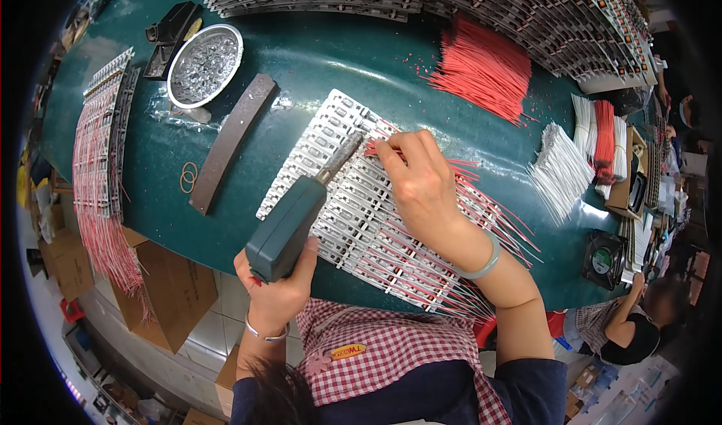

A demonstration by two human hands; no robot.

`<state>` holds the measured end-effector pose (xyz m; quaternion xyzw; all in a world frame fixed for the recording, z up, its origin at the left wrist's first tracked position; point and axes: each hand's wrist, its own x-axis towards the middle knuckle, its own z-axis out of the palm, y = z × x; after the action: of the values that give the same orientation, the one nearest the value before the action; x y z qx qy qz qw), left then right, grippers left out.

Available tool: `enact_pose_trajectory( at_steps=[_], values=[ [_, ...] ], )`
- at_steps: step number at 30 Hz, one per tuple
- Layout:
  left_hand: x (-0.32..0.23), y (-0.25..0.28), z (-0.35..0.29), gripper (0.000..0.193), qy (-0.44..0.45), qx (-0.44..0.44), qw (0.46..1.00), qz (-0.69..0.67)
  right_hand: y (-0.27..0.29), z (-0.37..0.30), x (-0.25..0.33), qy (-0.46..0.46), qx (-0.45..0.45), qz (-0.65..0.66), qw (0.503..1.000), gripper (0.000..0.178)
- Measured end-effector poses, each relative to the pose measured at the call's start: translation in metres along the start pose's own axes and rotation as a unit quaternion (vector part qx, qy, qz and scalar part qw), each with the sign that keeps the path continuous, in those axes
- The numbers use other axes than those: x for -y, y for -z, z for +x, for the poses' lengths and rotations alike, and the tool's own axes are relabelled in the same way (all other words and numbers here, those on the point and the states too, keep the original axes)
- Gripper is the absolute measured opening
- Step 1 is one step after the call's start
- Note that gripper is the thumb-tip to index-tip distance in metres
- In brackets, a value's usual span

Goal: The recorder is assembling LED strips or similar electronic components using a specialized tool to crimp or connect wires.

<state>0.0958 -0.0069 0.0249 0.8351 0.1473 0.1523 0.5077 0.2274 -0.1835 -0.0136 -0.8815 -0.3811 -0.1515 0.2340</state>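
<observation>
A dark green soldering gun (pixel 286 229) is gripped in my left hand (pixel 277 293), its metal tip slanting up onto a light grey panel (pixel 312 143) made of rows of small identical parts. Close to that tip, my right hand (pixel 423 188) is closed in a pinch around the ends of a few red wires (pixel 371 148). Red and white wires (pixel 481 207) trail off the right side of the panel, partly under my right hand and wrist. The exact joint between tip and wire is too small to make out.
Left on the green table (pixel 162 192) are wired panels (pixel 98 147), a silver bowl (pixel 173 90) of metal bits, a brown bar (pixel 235 143) and rubber bands (pixel 188 177). Red wires (pixel 485 71), white wires (pixel 560 173) and stacked panels (pixel 316 0) lie beyond. Another person (pixel 639 320) sits right.
</observation>
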Motion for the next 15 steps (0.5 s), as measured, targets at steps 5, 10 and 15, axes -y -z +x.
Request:
enact_pose_trajectory(
  at_steps=[5, 10, 15],
  values=[
    [0.01, 0.0, -0.013, 0.019, 0.06, -0.051, 0.996, -0.042, 0.001, 0.0, 0.001, -0.002, 0.002, -0.01, 1.0, 0.026],
    [0.011, 0.002, -0.014, 0.021, 0.051, -0.056, 0.996, -0.056, 0.001, 0.0, 0.002, -0.002, -0.004, -0.009, 1.0, 0.025],
    [0.013, 0.005, -0.019, 0.021, 0.069, -0.057, 0.994, -0.058, 0.005, -0.003, 0.008, 0.018, -0.027, -0.002, 0.999, 0.025]
  ],
)
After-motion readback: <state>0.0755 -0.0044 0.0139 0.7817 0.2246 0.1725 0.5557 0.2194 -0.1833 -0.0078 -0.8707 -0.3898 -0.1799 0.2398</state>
